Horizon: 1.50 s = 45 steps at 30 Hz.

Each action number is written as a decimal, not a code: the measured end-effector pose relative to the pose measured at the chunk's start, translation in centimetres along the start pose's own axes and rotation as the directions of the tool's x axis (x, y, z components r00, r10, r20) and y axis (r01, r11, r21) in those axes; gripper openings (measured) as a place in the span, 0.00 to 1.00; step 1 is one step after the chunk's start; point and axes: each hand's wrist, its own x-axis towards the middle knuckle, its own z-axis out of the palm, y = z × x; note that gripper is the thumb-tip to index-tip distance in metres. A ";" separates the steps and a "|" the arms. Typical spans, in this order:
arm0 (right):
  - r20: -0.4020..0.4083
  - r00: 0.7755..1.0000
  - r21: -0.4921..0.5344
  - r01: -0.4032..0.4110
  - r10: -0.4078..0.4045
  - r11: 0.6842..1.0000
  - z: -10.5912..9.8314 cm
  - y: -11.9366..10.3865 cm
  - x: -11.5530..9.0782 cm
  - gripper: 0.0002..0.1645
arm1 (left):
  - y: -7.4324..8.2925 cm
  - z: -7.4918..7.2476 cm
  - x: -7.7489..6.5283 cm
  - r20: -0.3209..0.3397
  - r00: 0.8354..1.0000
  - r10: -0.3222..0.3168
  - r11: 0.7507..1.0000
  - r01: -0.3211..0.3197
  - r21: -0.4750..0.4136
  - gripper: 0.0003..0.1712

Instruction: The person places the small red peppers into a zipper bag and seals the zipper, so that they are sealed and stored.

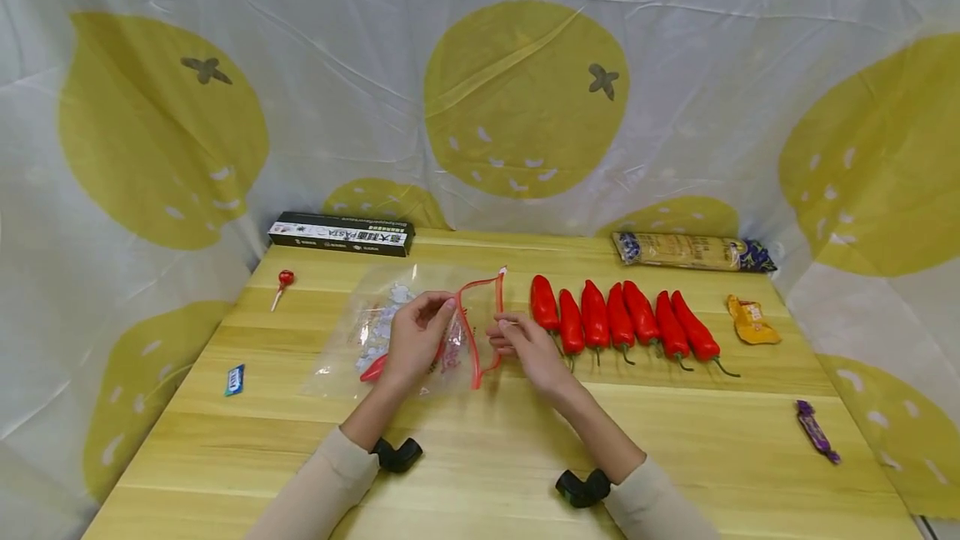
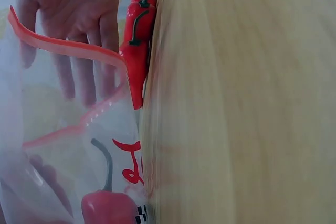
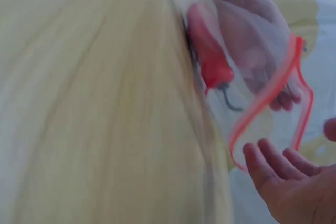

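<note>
Bagged pepper [image 3: 206, 43] shows whole from right wrist, partly from head.

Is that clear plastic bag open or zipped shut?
Open: the bag has its red zip edges spread apart, leaving a gap at the mouth, and a red pepper shows through the film.

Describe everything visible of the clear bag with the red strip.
The bag is see-through, apparently thin plastic, with printed whitish shapes and red script. A red zip-like strip edges its mouth, which gapes toward the person's right. Its body lies on the wooden table; the mouth end is raised. One red pepper shows inside, stem toward the mouth. The left hand appears to pinch the rim; the right hand is at the opening, though whether it touches is hard to tell.
</note>
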 end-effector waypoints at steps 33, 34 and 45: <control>-0.090 0.982 -0.787 0.032 -0.166 0.617 -4.6 0.7 2.0 0.23 | -0.2 -0.2 0.1 0.032 0.999 -0.040 0.999 0.040 -0.017 0.12; -0.086 0.983 -0.789 0.033 -0.163 0.613 -4.5 0.7 2.0 0.25 | -0.2 -0.2 0.1 0.029 0.999 -0.039 0.999 0.040 -0.019 0.12; -0.142 0.964 -0.752 0.042 -0.225 0.658 -4.7 1.1 1.7 0.25 | 0.0 -0.2 -0.1 0.021 1.000 -0.016 1.000 0.016 -0.006 0.10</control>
